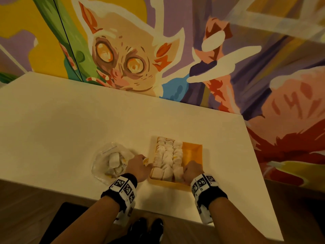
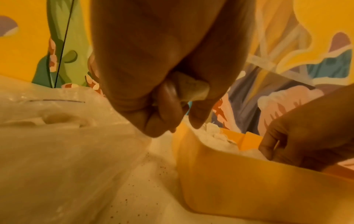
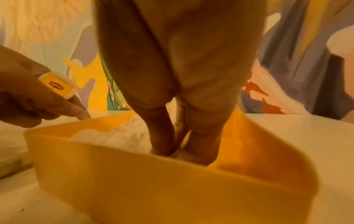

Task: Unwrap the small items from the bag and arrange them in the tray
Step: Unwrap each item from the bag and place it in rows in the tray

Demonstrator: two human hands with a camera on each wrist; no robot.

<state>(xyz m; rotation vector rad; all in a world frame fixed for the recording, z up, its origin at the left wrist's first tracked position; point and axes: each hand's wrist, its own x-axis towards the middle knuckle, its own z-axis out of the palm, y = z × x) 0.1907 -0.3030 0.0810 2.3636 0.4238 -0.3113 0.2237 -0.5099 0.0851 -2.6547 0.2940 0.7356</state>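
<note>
A yellow tray sits on the white table, its left part filled with rows of white tea bags. Left of it lies a clear plastic bag with more wrapped tea bags inside. My left hand hovers between bag and tray and pinches a tea bag with a yellow tag, also visible under the fingers. My right hand reaches down into the tray's near end. Its thumb and fingertips close together on a white tea bag beside the rows.
The right part of the tray shows bare yellow floor. The table's near edge runs just behind my wrists. A painted wall stands behind the table's far edge. Small dark specks dot the table by the bag.
</note>
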